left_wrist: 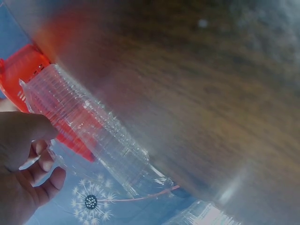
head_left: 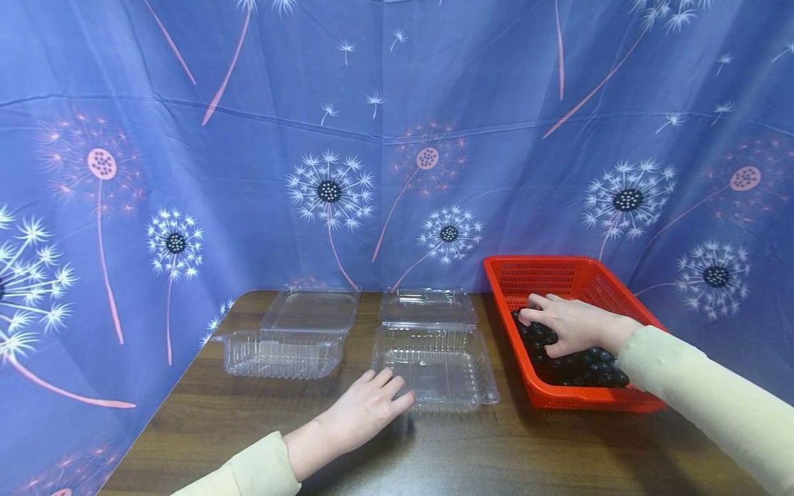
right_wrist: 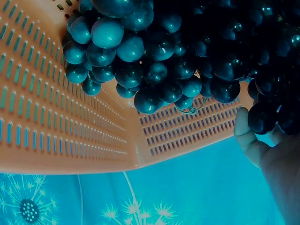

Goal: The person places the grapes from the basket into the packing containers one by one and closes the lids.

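Note:
My right hand [head_left: 571, 327] reaches down into a red plastic basket [head_left: 589, 398], thumb and fingers spread over dark grapes [head_left: 592, 368]. In the right wrist view, its fingertips touch grapes at the right edge, beside the thick bunches of grapes [right_wrist: 161, 77]. My left hand [head_left: 366, 412] hovers at the front left corner of a clear plastic clamshell box [head_left: 434, 379], fingers loosely bent and holding nothing. Seen from the left wrist, that hand [left_wrist: 21, 154] is beside the clear box wall [left_wrist: 89, 122]; whether it touches is unclear. The box's lid [head_left: 428, 306] is folded back.
Another clear clamshell box [head_left: 282, 355], its lid [head_left: 313, 310] laid back, stands on the left of the wooden table [head_left: 198, 413]. Behind the table hangs a blue cloth [head_left: 248, 234] with dandelion prints.

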### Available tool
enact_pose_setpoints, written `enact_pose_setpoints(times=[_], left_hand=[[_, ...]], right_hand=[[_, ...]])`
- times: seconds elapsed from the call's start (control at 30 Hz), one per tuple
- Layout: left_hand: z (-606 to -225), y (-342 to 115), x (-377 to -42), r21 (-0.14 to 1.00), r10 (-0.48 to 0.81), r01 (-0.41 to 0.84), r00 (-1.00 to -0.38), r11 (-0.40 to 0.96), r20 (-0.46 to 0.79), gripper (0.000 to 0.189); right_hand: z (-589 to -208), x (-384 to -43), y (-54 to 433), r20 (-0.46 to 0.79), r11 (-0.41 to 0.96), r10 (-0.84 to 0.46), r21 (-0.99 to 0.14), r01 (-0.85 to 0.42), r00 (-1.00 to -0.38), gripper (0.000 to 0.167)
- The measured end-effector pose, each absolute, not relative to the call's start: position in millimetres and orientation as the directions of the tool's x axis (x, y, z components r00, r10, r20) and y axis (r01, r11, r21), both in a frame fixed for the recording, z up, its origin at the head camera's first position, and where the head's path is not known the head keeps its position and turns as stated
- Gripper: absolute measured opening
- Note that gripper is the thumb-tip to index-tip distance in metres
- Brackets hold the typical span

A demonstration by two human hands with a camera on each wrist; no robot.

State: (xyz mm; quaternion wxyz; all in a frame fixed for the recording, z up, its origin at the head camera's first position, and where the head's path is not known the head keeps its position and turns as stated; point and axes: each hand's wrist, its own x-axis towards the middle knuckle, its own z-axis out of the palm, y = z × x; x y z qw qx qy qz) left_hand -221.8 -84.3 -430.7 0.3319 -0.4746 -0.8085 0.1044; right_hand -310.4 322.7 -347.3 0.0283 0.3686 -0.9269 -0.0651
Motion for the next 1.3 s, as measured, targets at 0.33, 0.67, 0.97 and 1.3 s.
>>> enact_pose_setpoints(times=[0.33, 0.67, 0.97, 1.3], left_hand=[[-429, -88, -219, -0.502, 0.848, 0.698, -0.311, 0.510, 0.429, 0.028], [-426, -90, -220, -0.521, 0.849, 0.702, -0.238, 0.486, 0.473, 0.025], [-413, -89, -213, -0.528, 0.840, 0.695, -0.210, 0.488, 0.500, 0.023], [-431, -88, -224, -0.539, 0.841, 0.689, -0.197, 0.484, 0.504, 0.021]], right_hand=[[-347, -305, 319, 0.053, 0.683, -0.719, 0.239, -0.690, -0.693, 0.056], [-346, -304, 320, 0.081, 0.662, -0.739, 0.272, -0.699, -0.668, 0.056], [-335, -303, 321, 0.056, 0.682, -0.714, 0.281, -0.675, -0.698, 0.058], [-318, -301, 321, 0.095, 0.675, -0.723, 0.309, -0.670, -0.685, 0.056]])
